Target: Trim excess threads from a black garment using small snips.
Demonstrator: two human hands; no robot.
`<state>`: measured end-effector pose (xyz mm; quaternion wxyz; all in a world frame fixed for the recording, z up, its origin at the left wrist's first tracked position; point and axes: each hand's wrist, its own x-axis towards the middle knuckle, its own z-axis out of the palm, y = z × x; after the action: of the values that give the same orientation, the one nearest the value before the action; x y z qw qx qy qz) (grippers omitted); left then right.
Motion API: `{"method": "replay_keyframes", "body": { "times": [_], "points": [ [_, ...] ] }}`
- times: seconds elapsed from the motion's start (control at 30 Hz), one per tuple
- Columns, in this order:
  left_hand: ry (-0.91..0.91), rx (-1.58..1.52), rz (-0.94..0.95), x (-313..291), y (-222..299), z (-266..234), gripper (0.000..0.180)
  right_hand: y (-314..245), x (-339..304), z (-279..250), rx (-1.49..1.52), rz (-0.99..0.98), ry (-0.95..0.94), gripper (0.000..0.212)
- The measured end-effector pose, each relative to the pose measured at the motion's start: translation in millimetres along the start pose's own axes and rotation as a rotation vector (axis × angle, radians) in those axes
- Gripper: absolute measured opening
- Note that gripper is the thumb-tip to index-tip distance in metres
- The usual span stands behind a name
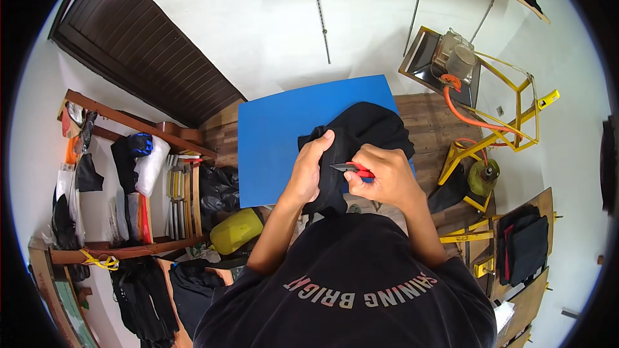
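Observation:
A black cloth garment (367,125) lies bunched over the near right part of the blue table (277,129), with one edge lifted toward me. My left hand (311,166) is closed on that edge, thumb on top and the fingers partly hidden behind the fabric. In my closed right hand (387,177) is a pair of thread snips (353,168) with red handles and dark pointed blades. The tips point left and lie at the cloth beside my left hand. Whether the blades touch the fabric I cannot tell.
On the left stands a wooden rack (122,251) with bags, cloth and rods. A yellow jerrycan (236,231) is on the floor nearby. To the right are a yellow metal frame (516,122), an orange hose (464,116) and a green gas cylinder (482,177). Folded dark clothes (525,245) lie on a board.

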<state>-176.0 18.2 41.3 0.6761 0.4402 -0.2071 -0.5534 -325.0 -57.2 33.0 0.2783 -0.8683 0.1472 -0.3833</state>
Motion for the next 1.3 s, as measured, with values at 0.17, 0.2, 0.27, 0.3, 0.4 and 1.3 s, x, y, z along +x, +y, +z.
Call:
{"method": "replay_keyframes", "body": {
  "times": [0.17, 0.2, 0.27, 0.3, 0.4, 1.3],
  "points": [
    [-0.111, 0.035, 0.01, -1, 2, -7, 0.031, -4, -5, 1, -0.046, -0.051, -0.034, 0.024],
    [-0.11, 0.035, 0.01, -1, 1, -7, 0.031, -5, -5, 1, -0.046, -0.05, -0.035, 0.024],
    [-0.049, 0.06, 0.057, -2, 0, -4, 0.032, -7, -5, 0, -0.05, -0.067, -0.05, 0.024],
    [-0.051, 0.059, 0.056, -3, 1, -1, 0.032, -7, -5, 0, -0.051, -0.066, -0.049, 0.024],
    [0.033, 0.087, 0.083, -4, 4, 3, 0.033, -8, -4, 1, -0.045, -0.102, -0.069, 0.024],
    [-0.289, 0.513, -0.15, -31, 0, -63, 0.034, -6, 35, 53, 0.762, 0.522, 0.239, 0.02]
  ]
}}
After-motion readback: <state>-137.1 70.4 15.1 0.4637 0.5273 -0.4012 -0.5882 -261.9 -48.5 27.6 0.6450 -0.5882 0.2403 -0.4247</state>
